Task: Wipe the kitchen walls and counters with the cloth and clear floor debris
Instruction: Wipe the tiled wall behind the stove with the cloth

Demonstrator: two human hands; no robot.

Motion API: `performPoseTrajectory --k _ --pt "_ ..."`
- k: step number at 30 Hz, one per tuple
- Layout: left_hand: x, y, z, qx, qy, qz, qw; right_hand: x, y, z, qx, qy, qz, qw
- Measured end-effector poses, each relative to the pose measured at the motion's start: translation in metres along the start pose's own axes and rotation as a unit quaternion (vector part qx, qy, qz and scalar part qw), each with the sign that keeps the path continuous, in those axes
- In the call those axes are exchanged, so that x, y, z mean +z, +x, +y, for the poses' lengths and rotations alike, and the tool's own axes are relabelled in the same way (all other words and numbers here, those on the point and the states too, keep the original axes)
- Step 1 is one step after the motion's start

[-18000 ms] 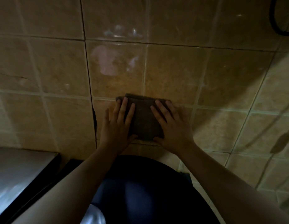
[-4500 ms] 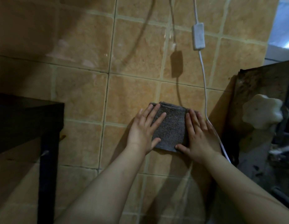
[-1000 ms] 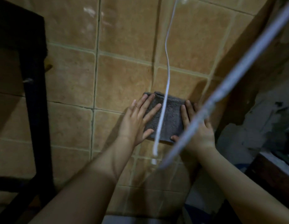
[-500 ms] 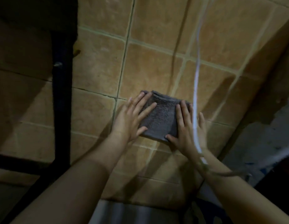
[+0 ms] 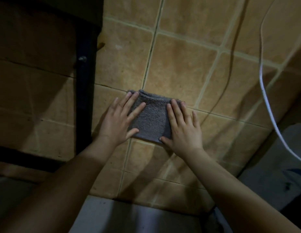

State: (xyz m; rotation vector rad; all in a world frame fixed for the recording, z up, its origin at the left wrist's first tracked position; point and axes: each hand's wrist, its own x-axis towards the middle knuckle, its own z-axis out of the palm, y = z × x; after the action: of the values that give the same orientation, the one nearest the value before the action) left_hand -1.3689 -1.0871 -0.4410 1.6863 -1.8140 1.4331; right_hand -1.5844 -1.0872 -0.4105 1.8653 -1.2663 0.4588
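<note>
A folded grey cloth [image 5: 151, 119] lies flat against the tan tiled wall [image 5: 180, 64], low down near the floor. My left hand [image 5: 120, 120] presses on the cloth's left edge with straight, spread fingers. My right hand [image 5: 184, 126] presses on its right edge the same way, thumb at the lower corner. The cloth's middle shows between the two hands.
A black metal frame leg [image 5: 85, 78] stands against the wall just left of my left hand. A white cable [image 5: 264, 95] hangs down the wall at the right. A grey floor strip [image 5: 138, 216] runs below the tiles, and a grey surface [image 5: 272, 165] lies lower right.
Both hands have slid the cloth leftward along the wall toward the black frame leg. The white cable, which crossed my right hand, now hangs well to the right.
</note>
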Motion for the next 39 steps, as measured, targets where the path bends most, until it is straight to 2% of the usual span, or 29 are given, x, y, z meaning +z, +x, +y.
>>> performPoseTrajectory --k 10,20,25,39 --pt "0.026 -0.044 -0.002 -0.024 -0.033 -0.056 0.998 0.020 -0.020 -0.039 -0.021 0.020 0.010 1.000" --pt "0.047 -0.074 0.012 -0.013 -0.032 -0.027 0.999 0.048 -0.045 -0.054 -0.038 0.027 0.027 0.999" --pt "0.058 -0.084 0.019 -0.011 -0.074 -0.032 0.997 0.061 -0.059 -0.062 -0.022 0.007 0.028 0.999" --pt "0.038 -0.074 0.033 -0.037 -0.082 -0.074 0.993 0.054 -0.057 -0.043 -0.013 -0.001 0.002 1.000"
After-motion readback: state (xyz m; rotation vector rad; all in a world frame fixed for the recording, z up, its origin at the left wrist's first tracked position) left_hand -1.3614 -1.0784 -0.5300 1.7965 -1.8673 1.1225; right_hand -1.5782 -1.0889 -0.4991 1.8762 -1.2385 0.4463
